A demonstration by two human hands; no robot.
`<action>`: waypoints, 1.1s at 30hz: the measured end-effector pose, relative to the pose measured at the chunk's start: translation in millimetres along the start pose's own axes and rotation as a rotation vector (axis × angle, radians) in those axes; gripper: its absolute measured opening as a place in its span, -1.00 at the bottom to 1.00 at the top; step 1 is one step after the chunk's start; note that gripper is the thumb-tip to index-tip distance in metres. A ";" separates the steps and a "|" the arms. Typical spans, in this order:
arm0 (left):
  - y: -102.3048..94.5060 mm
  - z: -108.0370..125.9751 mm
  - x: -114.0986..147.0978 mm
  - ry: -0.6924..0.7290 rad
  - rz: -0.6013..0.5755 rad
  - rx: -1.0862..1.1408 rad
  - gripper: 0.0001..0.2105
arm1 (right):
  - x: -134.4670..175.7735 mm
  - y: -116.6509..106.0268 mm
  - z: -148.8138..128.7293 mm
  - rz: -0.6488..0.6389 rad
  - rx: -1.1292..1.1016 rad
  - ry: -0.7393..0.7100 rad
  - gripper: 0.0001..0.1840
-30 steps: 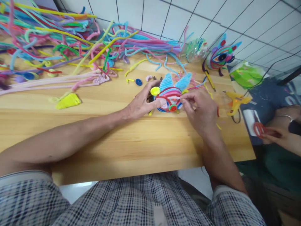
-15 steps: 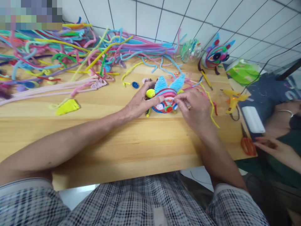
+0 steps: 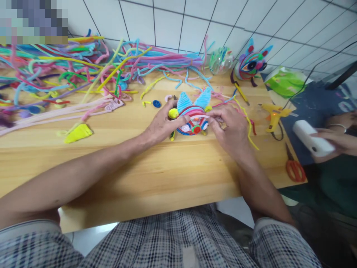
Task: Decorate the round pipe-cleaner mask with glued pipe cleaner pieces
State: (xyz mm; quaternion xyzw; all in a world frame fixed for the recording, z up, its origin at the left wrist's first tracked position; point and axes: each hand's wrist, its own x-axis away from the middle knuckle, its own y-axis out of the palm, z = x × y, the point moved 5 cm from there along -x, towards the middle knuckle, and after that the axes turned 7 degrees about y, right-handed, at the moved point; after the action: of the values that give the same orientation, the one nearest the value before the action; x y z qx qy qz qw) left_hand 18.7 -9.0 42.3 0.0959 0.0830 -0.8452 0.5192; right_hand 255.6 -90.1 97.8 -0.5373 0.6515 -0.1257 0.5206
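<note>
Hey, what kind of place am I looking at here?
It looks like a craft workspace, perhaps a small workshop or classroom: heaped pipe cleaners along a tiled wall, a yellow glue gun and orange-handled scissors on a wooden table.

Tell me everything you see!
craft face: one, multicoloured, centre
strip: one, pink, by craft face
animal head: one, multicoloured, back right
pipe cleaners: many, mixed, back
small pieces: several, mixed, scattered
clear ball: one, clear-and-green, back
packet: one, green, right
glue gun: one, yellow, right
scissors: one, orange-handled, right
white box: one, white, co-worker's hand
table: one, wooden, middle
wall: one, white-tiled, back
shirt: one, checked, bottom
left hand: one, holding craft face
right hand: one, pinching strip
</note>
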 end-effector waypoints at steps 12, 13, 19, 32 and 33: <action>0.7 -1.7 1.4 -0.014 0.054 0.028 -0.36 | 9.2 10.9 -0.3 0.084 0.059 -0.085 -0.66; 0.4 -2.0 1.2 -0.006 0.056 0.023 -0.37 | 9.9 11.3 -0.3 0.091 0.069 -0.093 -0.66; 2.3 -1.6 0.1 0.002 0.037 0.044 -0.35 | 12.4 11.1 2.2 0.092 0.028 -0.099 -0.63; 3.7 -4.0 0.6 0.013 0.092 -0.006 -0.39 | 15.1 12.7 2.6 0.071 0.057 -0.058 -0.56; 4.0 -3.9 0.4 0.022 0.090 -0.014 -0.39 | 15.3 12.7 2.3 0.069 0.056 -0.061 -0.56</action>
State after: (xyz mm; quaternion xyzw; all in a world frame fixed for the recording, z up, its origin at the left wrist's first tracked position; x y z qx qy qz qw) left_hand 22.4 -10.2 38.3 0.1051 0.0901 -0.8193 0.5565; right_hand 252.0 -96.9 79.4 -0.5034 0.6496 -0.1095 0.5591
